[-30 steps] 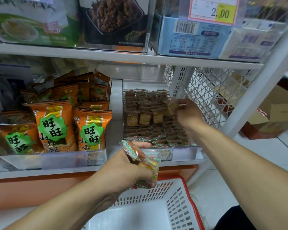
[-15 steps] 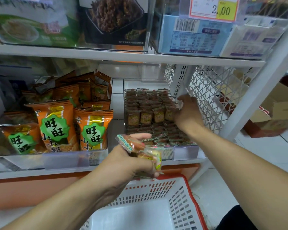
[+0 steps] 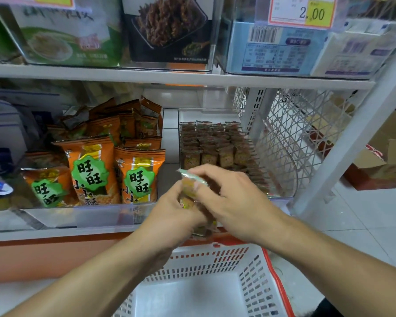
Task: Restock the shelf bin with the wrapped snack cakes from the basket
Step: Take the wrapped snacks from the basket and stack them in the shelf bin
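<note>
the white basket [image 3: 256, 284] with its red rim sits nearest, below both forearms, and the part of its floor that shows is bare. just above its far rim the left hand [image 3: 169, 216] grips a small bunch of wrapped snack cakes [image 3: 188, 191], fingers curled round them. the right hand [image 3: 231, 197], which half a second ago was deep in the bin setting a cake into the upright row, has come back and now meets the left, its fingertips pinching the top wrapper of the bunch – so one cake has just been shelved and the next is being drawn off. beyond the hands the clear shelf bin [image 3: 185, 115] holds neat rows of the same cakes, filled well toward the back, with the front part hidden behind the hands. left of it stand orange snack bags [image 3: 137, 177] – not part of this job. judging by the few cakes in hand, the restock looks close to done.
</note>
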`<action>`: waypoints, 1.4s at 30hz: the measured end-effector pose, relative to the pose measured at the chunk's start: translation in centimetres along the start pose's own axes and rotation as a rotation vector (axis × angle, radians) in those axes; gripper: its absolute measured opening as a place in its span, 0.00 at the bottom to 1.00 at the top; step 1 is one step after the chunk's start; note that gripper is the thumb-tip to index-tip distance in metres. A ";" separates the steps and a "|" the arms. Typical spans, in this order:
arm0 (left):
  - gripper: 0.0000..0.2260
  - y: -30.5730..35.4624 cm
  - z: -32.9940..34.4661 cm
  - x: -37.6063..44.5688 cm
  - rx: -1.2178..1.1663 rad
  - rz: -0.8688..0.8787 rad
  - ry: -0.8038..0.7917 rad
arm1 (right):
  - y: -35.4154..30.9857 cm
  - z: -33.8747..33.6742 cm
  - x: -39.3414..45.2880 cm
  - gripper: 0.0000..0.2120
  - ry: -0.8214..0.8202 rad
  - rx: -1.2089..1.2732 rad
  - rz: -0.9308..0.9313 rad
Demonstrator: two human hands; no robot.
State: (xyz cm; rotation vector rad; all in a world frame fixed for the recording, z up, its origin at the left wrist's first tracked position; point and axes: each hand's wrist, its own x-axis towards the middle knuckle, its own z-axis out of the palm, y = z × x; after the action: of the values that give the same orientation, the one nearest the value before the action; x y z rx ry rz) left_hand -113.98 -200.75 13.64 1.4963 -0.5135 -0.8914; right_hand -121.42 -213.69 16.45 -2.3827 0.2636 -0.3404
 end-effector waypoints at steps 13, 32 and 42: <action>0.30 0.9 -0.2 -0.1 -0.116 -0.163 0.170 | 5.9 -0.7 6.2 0.16 0.104 0.942 0.456; 0.32 0.5 -0.6 0.6 -0.294 -0.132 0.133 | 8.3 4.0 9.8 0.12 0.310 -0.116 0.141; 0.30 0.8 -0.5 1.2 -0.439 -0.063 0.177 | 5.1 -3.1 3.4 0.18 -0.400 0.771 0.310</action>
State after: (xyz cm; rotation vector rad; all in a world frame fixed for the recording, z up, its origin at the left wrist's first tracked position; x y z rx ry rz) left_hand -112.76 -201.48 14.13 1.1774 -0.1269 -0.8460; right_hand -119.67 -220.30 15.84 -1.5696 0.2500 0.1662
